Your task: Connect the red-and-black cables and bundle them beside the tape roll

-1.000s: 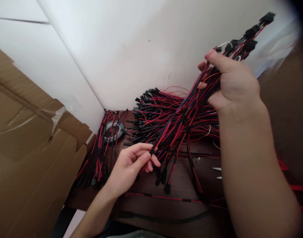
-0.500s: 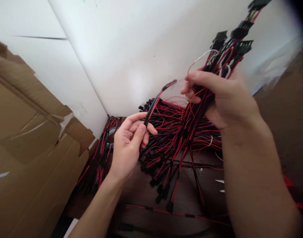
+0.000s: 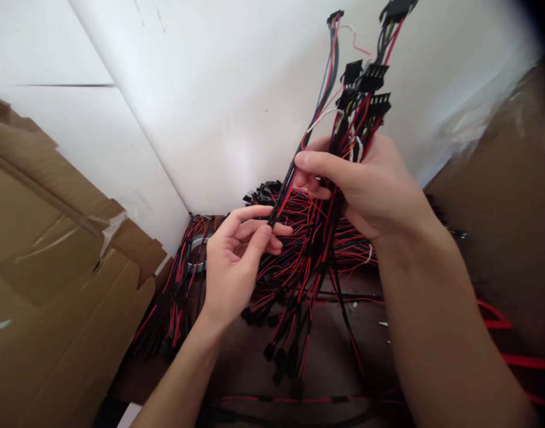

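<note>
My right hand (image 3: 366, 184) is closed round a bundle of red-and-black wire harnesses (image 3: 326, 238), held upright with black connectors (image 3: 366, 80) sticking out above the fingers and more hanging below. My left hand (image 3: 237, 261) pinches a single harness (image 3: 312, 116) between thumb and fingers at its lower part. That harness runs up and right, beside the bundle, to a black connector near the top edge. Both hands are above a dark brown table (image 3: 344, 356).
A big pile of the same harnesses (image 3: 281, 202) lies at the back against the white wall. A smaller bunch (image 3: 174, 297) and a tape roll (image 3: 196, 249) lie to the left. Flattened cardboard (image 3: 53, 267) leans at the left. Loose red wires (image 3: 513, 351) trail at the right.
My left hand has lifted one harness from low on the bundle and swung it upright alongside it. My right hand has moved left and turned the bundle more vertical.
</note>
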`<state>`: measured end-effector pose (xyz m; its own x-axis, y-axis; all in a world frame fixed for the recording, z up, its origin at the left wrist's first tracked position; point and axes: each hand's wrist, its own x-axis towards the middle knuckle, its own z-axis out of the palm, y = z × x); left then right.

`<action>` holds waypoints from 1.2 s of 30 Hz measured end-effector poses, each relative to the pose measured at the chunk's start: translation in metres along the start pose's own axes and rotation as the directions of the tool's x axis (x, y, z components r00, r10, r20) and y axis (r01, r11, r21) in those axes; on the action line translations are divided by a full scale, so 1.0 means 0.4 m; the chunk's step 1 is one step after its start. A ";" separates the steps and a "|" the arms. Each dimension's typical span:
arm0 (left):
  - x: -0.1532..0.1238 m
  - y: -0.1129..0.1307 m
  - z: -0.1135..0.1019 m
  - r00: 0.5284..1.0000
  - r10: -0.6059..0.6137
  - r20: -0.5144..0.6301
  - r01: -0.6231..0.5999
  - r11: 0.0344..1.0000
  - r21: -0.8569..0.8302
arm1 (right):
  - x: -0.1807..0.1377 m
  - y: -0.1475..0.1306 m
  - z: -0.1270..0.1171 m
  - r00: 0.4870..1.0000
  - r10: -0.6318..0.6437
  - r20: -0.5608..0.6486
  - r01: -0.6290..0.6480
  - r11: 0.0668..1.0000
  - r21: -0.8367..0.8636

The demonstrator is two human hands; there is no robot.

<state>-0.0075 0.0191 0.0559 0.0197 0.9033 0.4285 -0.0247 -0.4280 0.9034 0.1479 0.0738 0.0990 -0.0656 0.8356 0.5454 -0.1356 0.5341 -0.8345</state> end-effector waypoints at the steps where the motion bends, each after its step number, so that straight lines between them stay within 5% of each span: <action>1: 0.000 -0.004 0.001 0.999 0.001 -0.033 -0.001 1.000 -0.004 | 0.002 0.002 0.000 1.000 0.006 -0.014 -0.006 1.000 -0.005; 5: -0.003 -0.010 0.007 0.991 0.053 -0.121 -0.048 0.998 0.044 | 0.006 0.011 -0.001 0.998 0.015 -0.064 -0.014 1.000 0.027; 22: 0.003 -0.004 0.029 0.994 0.042 -0.104 -0.026 0.988 0.149 | 0.007 0.012 0.007 0.992 -0.126 0.026 0.127 0.992 -0.015; 36: 0.001 0.003 0.008 0.997 -0.079 0.025 0.079 0.997 -0.024 | 0.003 0.012 0.013 0.993 -0.113 0.037 0.112 0.994 0.013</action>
<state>-0.0043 0.0187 0.0571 0.0467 0.9332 0.3562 -0.0470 -0.3541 0.9340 0.1419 0.0767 0.0961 -0.0860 0.7649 0.6384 -0.1546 0.6228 -0.7670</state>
